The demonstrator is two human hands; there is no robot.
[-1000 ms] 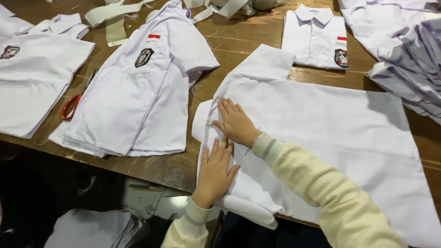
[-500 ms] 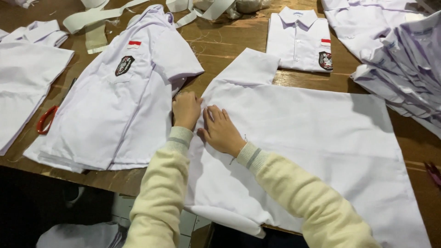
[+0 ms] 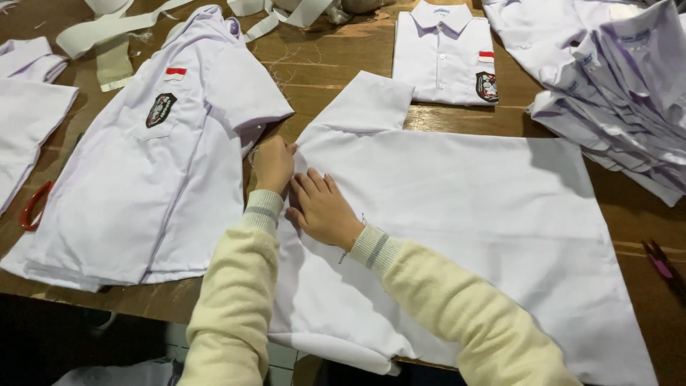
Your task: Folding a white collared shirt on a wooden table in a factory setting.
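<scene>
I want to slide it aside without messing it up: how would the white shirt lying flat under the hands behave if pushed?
The white shirt looks thin and floppy, so it would probably bunch rather than slide whole. Its hem overhangs the wooden table, so it may slip off.

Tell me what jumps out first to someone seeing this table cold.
First, two hands in cream sleeves pressing a large white shirt laid back-up at the centre of the wooden table: the left hand grips its edge near the sleeve, the right hand lies flat beside it. Next, the badged white shirt at left and the stack of folded shirts at upper right.
</scene>
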